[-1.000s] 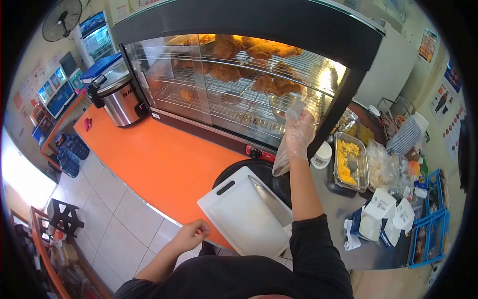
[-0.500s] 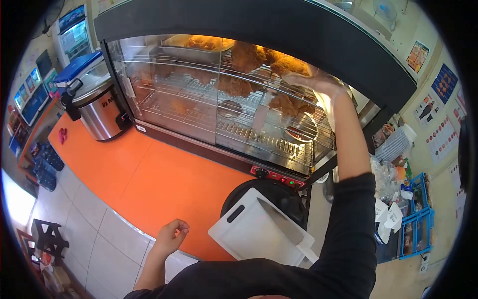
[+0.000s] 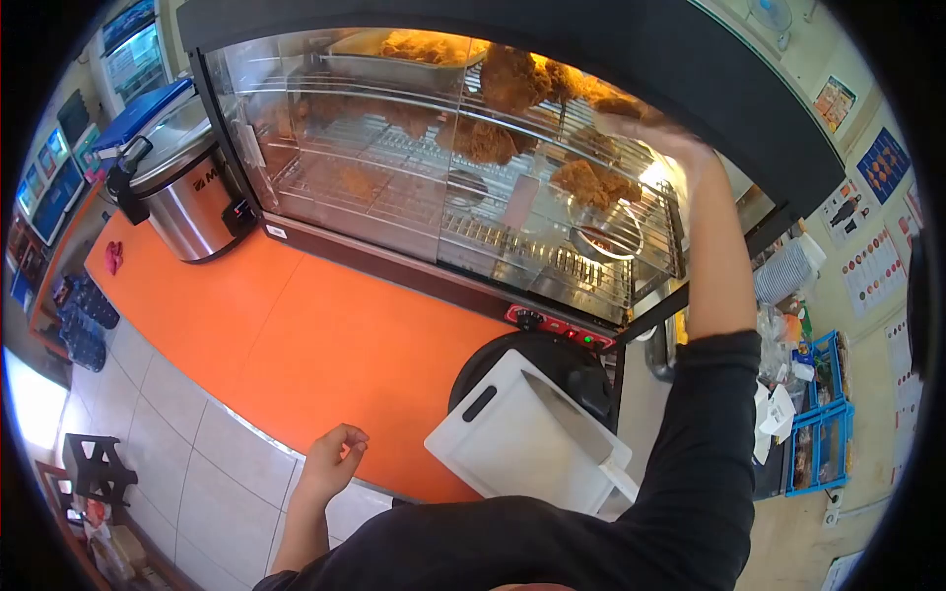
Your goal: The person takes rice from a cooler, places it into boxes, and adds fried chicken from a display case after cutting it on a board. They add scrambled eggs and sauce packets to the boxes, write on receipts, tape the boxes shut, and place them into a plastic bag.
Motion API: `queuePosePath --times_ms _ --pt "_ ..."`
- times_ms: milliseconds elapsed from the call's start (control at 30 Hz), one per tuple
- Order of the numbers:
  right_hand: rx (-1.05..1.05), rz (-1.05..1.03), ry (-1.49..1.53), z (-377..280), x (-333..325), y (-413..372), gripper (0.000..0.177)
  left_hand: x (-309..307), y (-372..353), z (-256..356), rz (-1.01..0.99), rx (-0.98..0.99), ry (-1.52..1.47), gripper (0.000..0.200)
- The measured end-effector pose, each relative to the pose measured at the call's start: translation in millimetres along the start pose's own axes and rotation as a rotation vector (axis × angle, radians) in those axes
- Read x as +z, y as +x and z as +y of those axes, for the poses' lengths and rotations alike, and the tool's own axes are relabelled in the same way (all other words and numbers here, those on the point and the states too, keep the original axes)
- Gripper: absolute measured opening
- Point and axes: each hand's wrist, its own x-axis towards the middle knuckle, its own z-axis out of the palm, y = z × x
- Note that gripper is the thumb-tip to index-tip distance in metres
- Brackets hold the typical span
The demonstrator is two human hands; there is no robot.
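My right hand (image 3: 662, 138) reaches through the open side of a glass food warmer (image 3: 384, 251), fingers stretched out and blurred, at the upper rack. Fried chicken pieces (image 3: 514, 81) lie on that rack beside the fingers, under a warm light. More fried chicken (image 3: 593, 183) sits on a lower level, above a round bowl (image 3: 603, 242) of dark sauce. My left hand (image 3: 333, 461) hovers by the near edge of the orange counter (image 3: 335, 374), loosely curled, thumb apart from the fingers, holding nothing. A white cutting board (image 3: 522, 448) lies before me with a knife (image 3: 576, 426) on it.
Under the board is a round black surface (image 3: 465, 379). A steel cooker (image 3: 202, 207) stands at the counter's left end, near a pink cloth (image 3: 113, 258). Stacked cups (image 3: 783, 278) and blue baskets (image 3: 821, 453) are at the right. A dark stool (image 3: 99, 471) stands on the floor.
The view has shifted slightly, so the warmer and board sit a little differently. My right hand stays at the upper rack, now more blurred. My left hand remains loosely curled near the counter edge.
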Motion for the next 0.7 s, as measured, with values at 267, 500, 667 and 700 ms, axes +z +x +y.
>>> queuePosePath --times_ms 267,500,667,700 --pt "-0.066 0.034 0.293 -0.9 -3.4 -203.1 0.064 17.0 -21.0 11.6 -0.049 -0.019 -0.051 0.010" --pt "0.240 -0.347 0.255 -64.4 171.0 -395.2 0.071 50.8 -17.5 34.9 -0.220 0.111 0.032 0.011" --pt "0.248 -0.150 0.070 -45.8 163.7 -423.2 0.074 63.9 -19.8 51.9 -0.303 0.127 0.036 0.011" --pt "0.243 -0.094 0.016 -27.4 152.5 -426.3 0.067 65.4 -19.6 50.0 -0.307 0.119 0.026 0.011"
